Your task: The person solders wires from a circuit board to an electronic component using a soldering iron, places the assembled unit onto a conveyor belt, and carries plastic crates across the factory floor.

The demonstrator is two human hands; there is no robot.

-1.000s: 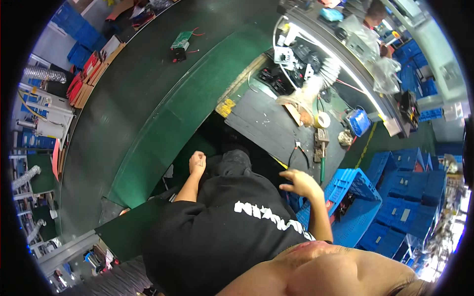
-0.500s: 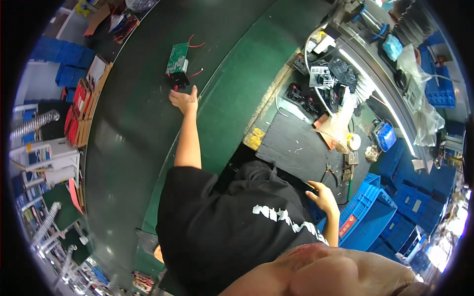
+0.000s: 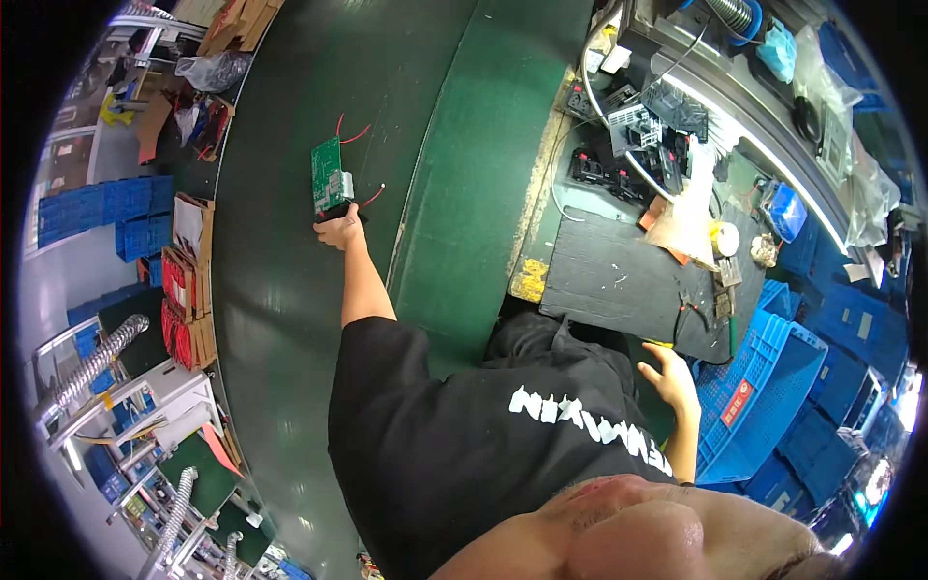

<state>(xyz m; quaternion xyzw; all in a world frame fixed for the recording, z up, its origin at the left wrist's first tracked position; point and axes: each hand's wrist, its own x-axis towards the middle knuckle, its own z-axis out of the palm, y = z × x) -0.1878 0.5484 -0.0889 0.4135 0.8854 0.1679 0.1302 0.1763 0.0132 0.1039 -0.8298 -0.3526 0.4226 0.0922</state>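
On the dark green conveyor belt to my left lies a green circuit board with silvery parts, a black end piece and thin red wires. My left hand is closed round the black end of this board, fingers wrapped at its near edge. At the bench's near corner, my right hand hangs with thumb and fingers apart and holds nothing. A small yellow object shows at the bench edge just beyond its fingertips. Pliers with dark handles lie on the black mat farther off.
Black plastic housings are heaped at the bench's far end. A white tape roll and a clear plastic bag sit on the right side. Blue crates stand right of the bench. Cardboard boxes with red items line the belt's left side.
My left hand has gone from just short of the circuit board to gripping its black end. My right hand has drawn slightly off the bench edge. The whole view has shifted.
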